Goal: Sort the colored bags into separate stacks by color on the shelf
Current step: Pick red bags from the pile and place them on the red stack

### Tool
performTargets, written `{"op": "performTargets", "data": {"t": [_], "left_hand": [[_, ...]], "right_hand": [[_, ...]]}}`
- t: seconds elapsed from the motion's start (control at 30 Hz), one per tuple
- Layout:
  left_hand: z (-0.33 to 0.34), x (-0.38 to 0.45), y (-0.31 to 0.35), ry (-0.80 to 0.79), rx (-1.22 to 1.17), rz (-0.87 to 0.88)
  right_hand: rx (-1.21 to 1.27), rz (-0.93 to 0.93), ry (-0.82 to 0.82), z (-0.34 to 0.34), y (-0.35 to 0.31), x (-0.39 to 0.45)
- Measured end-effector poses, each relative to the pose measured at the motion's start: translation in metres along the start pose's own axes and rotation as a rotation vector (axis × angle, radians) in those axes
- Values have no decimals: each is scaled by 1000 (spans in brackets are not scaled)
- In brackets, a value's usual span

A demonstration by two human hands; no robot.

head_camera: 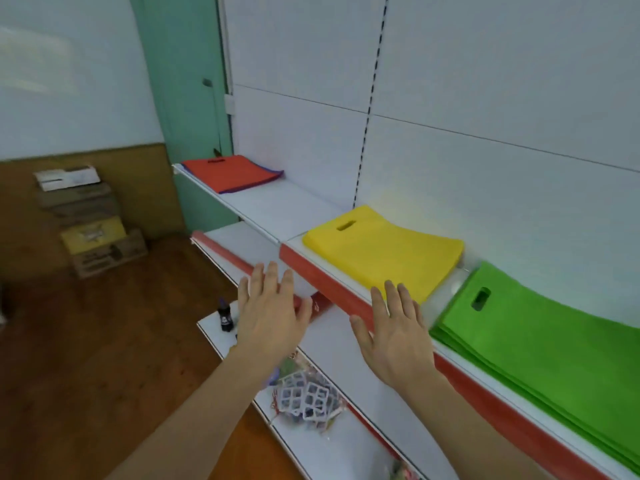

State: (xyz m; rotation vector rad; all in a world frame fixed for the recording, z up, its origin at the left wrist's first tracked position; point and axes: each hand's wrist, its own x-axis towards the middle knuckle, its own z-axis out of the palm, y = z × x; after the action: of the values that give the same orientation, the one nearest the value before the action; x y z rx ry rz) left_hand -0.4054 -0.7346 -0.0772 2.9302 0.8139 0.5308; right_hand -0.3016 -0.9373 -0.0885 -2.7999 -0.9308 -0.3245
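Running along the shelf [266,209] from far left to near right lay the green stack [540,344], yellow stack [384,252] and red stack [230,173], while the right hand [393,336], nearer the yellow, and left hand [272,313] hovered flat-fingered, holding nothing.

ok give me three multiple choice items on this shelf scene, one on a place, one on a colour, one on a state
1. Which stack lies farthest left on the shelf?
A. yellow stack
B. green stack
C. red stack

2. What colour edges show under the red stack?
A. purple
B. green
C. yellow

3. How are the two hands?
A. both gripping bags
B. both open, holding nothing
C. one pinching a bag

Answers:
1 C, since the yellow stack and green stack lie to its right.
2 A, a purple rim peeks out along its edges.
3 B, the left hand and right hand show straight fingers, empty.
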Motion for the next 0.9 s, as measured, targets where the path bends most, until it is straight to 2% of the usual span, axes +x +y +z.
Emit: {"op": "performTargets", "data": {"t": [0.53,0.7,0.9], "left_hand": [[25,198,-203,53,74,-183],[47,259,-278,47,60,-205],[61,342,-366,-4,33,-123]], "right_hand": [[66,-232,-30,72,-179,276],[42,-224,-31,97,-236,344],[19,-129,-7,125,-305,420]]}}
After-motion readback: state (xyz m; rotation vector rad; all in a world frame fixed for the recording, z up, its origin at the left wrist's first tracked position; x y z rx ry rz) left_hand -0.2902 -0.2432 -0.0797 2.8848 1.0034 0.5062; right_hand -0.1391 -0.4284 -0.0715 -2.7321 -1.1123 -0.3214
